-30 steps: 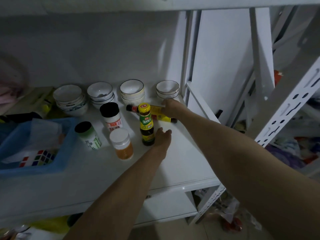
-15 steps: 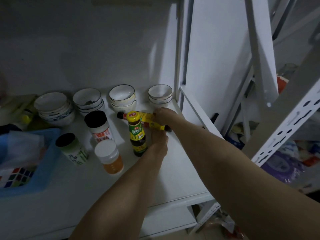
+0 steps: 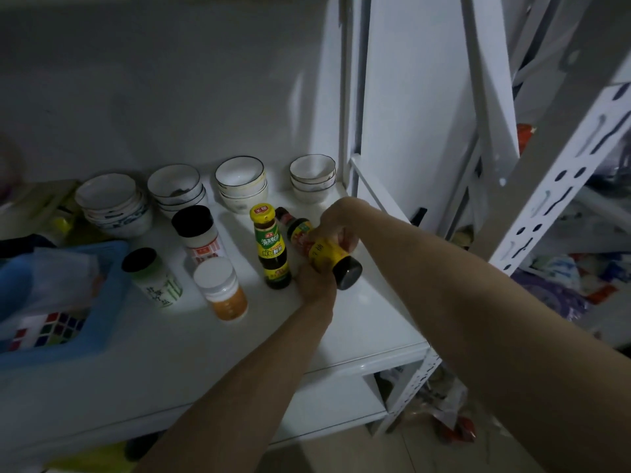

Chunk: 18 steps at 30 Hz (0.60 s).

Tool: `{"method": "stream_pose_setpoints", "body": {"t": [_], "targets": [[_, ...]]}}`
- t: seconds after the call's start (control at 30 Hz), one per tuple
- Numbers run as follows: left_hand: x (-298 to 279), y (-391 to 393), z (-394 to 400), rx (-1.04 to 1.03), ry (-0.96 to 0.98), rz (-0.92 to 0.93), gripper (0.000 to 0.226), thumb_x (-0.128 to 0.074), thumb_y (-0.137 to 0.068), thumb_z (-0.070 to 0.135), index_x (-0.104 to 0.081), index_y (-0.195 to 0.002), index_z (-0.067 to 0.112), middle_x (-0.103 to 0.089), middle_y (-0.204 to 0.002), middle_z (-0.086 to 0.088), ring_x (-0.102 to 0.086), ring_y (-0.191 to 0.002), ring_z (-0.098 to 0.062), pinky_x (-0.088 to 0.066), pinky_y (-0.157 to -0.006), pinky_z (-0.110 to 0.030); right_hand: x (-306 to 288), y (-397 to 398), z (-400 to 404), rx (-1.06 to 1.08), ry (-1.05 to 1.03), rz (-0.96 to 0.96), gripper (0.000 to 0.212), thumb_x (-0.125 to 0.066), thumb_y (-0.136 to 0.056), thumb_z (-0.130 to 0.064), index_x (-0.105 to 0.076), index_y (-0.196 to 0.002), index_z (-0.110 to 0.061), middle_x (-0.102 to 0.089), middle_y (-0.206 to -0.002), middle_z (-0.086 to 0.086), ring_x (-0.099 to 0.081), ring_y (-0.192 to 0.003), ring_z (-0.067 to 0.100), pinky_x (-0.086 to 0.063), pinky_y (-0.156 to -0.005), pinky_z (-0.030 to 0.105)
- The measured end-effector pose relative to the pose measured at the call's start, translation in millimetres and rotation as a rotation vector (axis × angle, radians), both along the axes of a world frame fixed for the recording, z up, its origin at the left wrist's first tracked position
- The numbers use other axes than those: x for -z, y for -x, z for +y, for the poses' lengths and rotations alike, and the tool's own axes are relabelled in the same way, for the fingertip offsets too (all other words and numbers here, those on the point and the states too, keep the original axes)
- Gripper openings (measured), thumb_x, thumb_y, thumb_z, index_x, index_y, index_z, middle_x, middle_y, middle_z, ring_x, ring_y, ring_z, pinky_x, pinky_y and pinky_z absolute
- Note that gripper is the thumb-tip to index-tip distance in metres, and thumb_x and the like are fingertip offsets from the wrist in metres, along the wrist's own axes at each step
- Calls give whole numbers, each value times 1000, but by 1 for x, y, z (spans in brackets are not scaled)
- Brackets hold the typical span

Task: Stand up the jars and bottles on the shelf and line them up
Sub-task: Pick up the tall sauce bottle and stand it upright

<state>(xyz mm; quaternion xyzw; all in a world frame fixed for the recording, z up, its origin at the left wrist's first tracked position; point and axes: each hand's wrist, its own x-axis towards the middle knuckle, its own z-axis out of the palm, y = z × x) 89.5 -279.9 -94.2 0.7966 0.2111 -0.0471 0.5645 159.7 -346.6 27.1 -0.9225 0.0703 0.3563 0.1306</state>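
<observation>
Hands work a white shelf (image 3: 358, 319): the right hand (image 3: 336, 221) clasps a tilted yellow-label sauce bottle (image 3: 327, 254), base lifted nearward, just right of an upright green-label bottle (image 3: 272, 249). The left hand (image 3: 316, 285) curls beneath it, its grip unclear. Swinging the base down gently should avoid toppling the neighbour.

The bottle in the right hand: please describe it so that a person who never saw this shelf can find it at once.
On the white shelf, look in front of the row of stacked bowls, toward the right end. There the right hand grips a dark bottle with a yellow label. Unlike the upright yellow-capped bottle beside it, it is tilted, its dark round base facing the camera.
</observation>
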Motion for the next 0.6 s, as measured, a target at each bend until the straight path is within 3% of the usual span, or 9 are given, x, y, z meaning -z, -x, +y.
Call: {"method": "stream_pose_setpoints", "body": {"t": [0.07,0.2,0.3,0.43,0.6], "targets": [[-3,5,0,77,-45,13,54,-58,-85,42,-62,-109,-6,-69,-109,-24,-66,-102,-38,-55,-81,-45,6,4,1,23,10,-34,85,-54,-84,-65,-46,-135,2,-61,-129,22,-64,-114,36,-51,-102,44],[-23,15,5,95,122,29,48,-71,-78,26,-61,-108,-10,-71,-108,-21,-67,-100,-34,-45,-69,-34,23,13,-1,65,18,-81,80,-58,-82,-62,-47,-136,-3,-61,-124,20,-64,-109,37,-52,-99,45],[-31,20,9,124,229,87,42,-71,-81,13,-59,-114,-10,-66,-109,-17,-64,-103,-30,-45,-76,-31,28,18,-4,110,-31,-96,79,-63,-81,-57,-44,-137,-5,-62,-123,20,-65,-106,37,-54,-96,45],[-24,20,15,145,364,118,53,-79,-70,10,-60,-117,-5,-67,-120,-20,-66,-108,-34,-53,-93,-40,25,32,-11,167,-172,-91,71,-65,-84,-51,-45,-133,-3,-64,-122,22,-68,-105,38,-55,-94,48],[-26,28,13,232,190,-129,56,-78,-71,17,-57,-122,8,-67,-118,-10,-65,-106,-27,-55,-94,-43,18,43,-25,238,-333,-194,60,-61,-89,-47,-47,-127,-3,-67,-113,22,-72,-96,38,-59,-87,50]]}}
